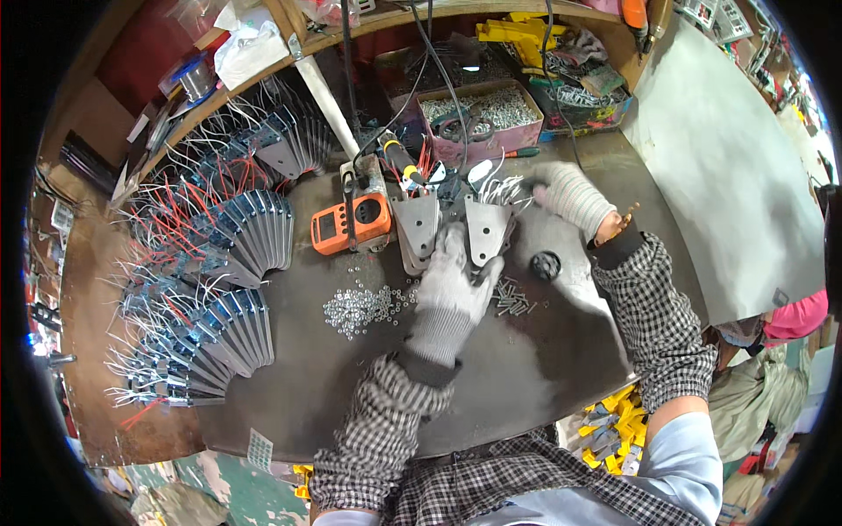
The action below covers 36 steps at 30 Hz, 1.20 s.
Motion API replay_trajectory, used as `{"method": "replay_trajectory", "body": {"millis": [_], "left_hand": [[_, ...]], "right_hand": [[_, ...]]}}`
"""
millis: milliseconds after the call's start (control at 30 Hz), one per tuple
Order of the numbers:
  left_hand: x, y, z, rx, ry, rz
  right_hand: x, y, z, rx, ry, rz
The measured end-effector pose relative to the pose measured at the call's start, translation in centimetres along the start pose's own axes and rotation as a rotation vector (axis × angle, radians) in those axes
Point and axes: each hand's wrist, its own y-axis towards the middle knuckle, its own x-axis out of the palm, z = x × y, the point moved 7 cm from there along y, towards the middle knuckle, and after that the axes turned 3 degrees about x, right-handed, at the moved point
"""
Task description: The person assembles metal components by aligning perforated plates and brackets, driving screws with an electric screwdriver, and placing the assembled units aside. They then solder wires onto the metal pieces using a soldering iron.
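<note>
My left hand (452, 285), in a pale grey knit glove, reaches to the middle of the bench. Its thumb and fingers straddle the lower end of a grey metal bracket (487, 230) with two holes. White wires (502, 190) stick out at that bracket's far end. Close on the left lies a similar bracket stack (417, 230), near the left hand's fingertips. My right hand (570, 200), gloved in white, is to the right of the white wires; its fingers are smeared by motion, so what they hold cannot be made out.
Loose nuts (361, 307) and screws (513, 298) lie near the left hand. An orange meter (351, 224) and a yellow-black-handled tool (401, 161) sit beyond. Rows of wired brackets (237, 333) fill the left. A pink box (517, 136) of small parts stands behind; a grey sheet (719, 175) is right.
</note>
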Motion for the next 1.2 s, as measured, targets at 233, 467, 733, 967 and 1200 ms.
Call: {"method": "replay_trajectory", "body": {"millis": [233,467,733,967,1200], "left_hand": [[-2.2,3.1,-3.0,-0.108,0.182,-0.098],[-1.2,0.6,-4.8,-0.024,0.086,-0.037],[-1.6,0.5,-5.9,0.029,-0.132,0.195],[-1.4,-0.2,-7.5,-0.020,-0.087,0.153],[-0.8,-0.3,-7.1,-0.001,-0.163,0.185]], "right_hand": [[5.9,7.4,-6.2,-0.518,-0.270,-0.157],[11.8,11.9,-6.6,-0.231,-0.496,-0.258],[8.7,11.3,-2.5,-0.618,-0.686,-0.328],[0.2,10.1,-9.7,-0.188,-0.569,-0.641],[4.8,17.6,-12.3,-0.783,-0.459,-0.146]]}}
